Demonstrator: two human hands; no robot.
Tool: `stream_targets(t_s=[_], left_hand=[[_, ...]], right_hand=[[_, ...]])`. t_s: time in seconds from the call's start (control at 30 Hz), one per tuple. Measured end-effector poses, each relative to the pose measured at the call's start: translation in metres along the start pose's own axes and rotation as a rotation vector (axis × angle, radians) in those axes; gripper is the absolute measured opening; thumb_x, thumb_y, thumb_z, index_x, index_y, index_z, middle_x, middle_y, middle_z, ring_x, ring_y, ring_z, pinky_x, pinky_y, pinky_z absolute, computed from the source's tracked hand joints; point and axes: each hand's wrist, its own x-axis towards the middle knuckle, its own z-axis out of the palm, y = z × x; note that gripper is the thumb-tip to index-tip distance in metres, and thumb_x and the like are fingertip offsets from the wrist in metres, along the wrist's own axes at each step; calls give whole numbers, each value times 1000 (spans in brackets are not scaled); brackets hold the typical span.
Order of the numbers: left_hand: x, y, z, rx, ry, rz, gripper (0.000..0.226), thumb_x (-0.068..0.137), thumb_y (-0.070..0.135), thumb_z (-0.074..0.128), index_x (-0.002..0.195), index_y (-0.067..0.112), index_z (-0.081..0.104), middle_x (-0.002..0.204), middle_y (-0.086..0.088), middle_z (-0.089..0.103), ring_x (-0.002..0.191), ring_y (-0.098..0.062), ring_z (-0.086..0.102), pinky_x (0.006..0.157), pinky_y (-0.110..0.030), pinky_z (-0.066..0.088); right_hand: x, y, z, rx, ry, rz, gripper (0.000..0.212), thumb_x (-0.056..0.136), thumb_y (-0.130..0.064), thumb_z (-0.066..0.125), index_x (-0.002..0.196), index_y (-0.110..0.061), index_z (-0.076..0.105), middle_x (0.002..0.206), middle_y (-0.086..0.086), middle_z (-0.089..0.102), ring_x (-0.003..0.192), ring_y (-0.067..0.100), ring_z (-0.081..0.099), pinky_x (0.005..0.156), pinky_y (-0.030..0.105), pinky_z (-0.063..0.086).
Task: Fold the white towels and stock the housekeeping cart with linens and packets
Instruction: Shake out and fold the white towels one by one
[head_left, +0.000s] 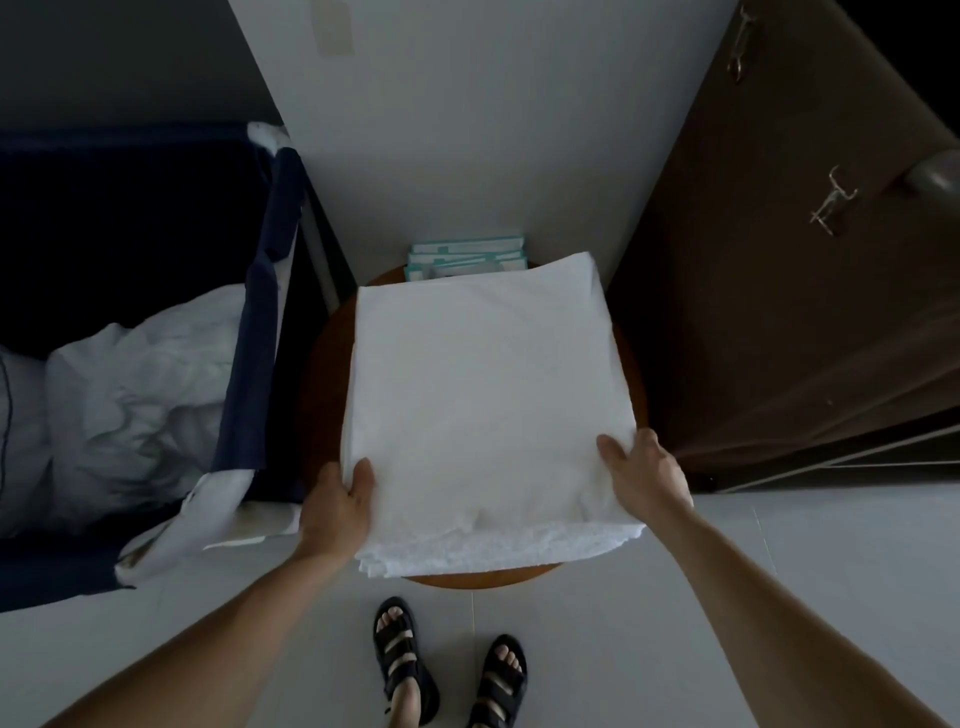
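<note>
On round table, folded towel flat, long axis front-back; left hand, right hand grip near corners.

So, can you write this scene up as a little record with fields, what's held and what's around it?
towel: folded, white, on the round wooden table
left hand: grips the towel's near left corner, thumb on top
right hand: grips its near right corner, thumb on top
packets: teal-edged, stacked behind the towel
bin: dark blue cloth, at left, holding crumpled white linen
feet: black sandals
</note>
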Motion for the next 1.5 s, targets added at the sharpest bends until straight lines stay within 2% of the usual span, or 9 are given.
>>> stream_targets(t_s=[0.3, 0.4, 0.5, 0.6, 0.67, 0.83, 1.17, 1.37, 1.5], left_hand=[[-16, -6, 16, -85, 13, -85, 32, 102, 36, 47, 104, 5, 44, 108, -23, 61, 94, -34, 58, 79, -35, 42], [-11, 8, 12, 89, 99, -51, 54, 99, 38, 52, 139, 4, 40, 134, -23, 52, 120, -42, 52, 97, -47, 43], [-11, 31, 11, 431, 162, 283, 77, 97, 50, 44, 157, 13, 13, 162, -16, 17, 148, -37, 20, 116, -51, 26], [-18, 49, 31, 617, -59, 575, 76, 93, 65, 6, 153, 28, -24, 161, -3, -32, 147, -25, -32, 119, -46, -9], [-21, 44, 44, 697, -218, 622, 74, 90, 67, -3, 152, 32, -24, 159, 0, -36, 140, -20, -42, 116, -46, -17], [-10, 22, 27, 847, -356, 565, 73, 96, 67, 7, 155, 32, -19, 159, 1, -35, 144, -22, -36, 120, -48, -13], [16, 33, -133, 671, 64, 505, 71, 100, 54, 31, 159, 23, 7, 167, -1, -5, 153, -22, -10, 123, -47, 3], [49, -18, -238, 596, 151, 332, 71, 101, 51, 32, 159, 22, 3, 167, -2, -8, 153, -21, -13, 123, -46, 2], [94, -59, -289, 518, 146, 227, 70, 102, 50, 34, 159, 20, 7, 167, -3, -2, 154, -22, -7, 124, -47, 5]], right_hand=[[9, 12, 2, -27, -89, 25, 56, 98, -55, 46, 129, -8, 45, 127, 18, 61, 113, 40, 58, 89, 43, 46], [1, 7, 7, -274, 133, -94, 68, 94, -58, 49, 143, -15, 31, 141, 12, 47, 129, 35, 44, 101, 48, 38], [-10, -4, 11, -419, 332, -467, 83, 92, -66, 44, 156, -24, 11, 161, 4, 17, 148, 30, 13, 114, 52, 18], [-21, -7, 36, -519, 126, -648, 73, 93, -74, 4, 153, -40, -19, 165, -5, -17, 152, 22, -18, 120, 52, -9], [-22, -1, 53, -533, -1, -598, 69, 87, -76, -7, 144, -46, -32, 164, -7, -25, 148, 18, -29, 119, 54, -17], [-22, -1, 51, -571, -96, -559, 75, 83, -79, -7, 146, -46, -31, 155, -11, -37, 148, 19, -29, 117, 55, -20], [-70, -84, 34, -579, -127, -536, 82, 82, -75, -5, 153, -38, -20, 161, -6, -30, 148, 21, -29, 119, 60, -10], [-103, -222, 54, -475, -43, -816, 81, 82, -77, -8, 154, -40, -17, 161, -8, -30, 147, 18, -31, 121, 57, -7], [-121, -331, 98, -410, -49, -1043, 76, 95, -73, 18, 157, -38, -7, 161, -13, -23, 144, 9, -32, 120, 48, -8]])
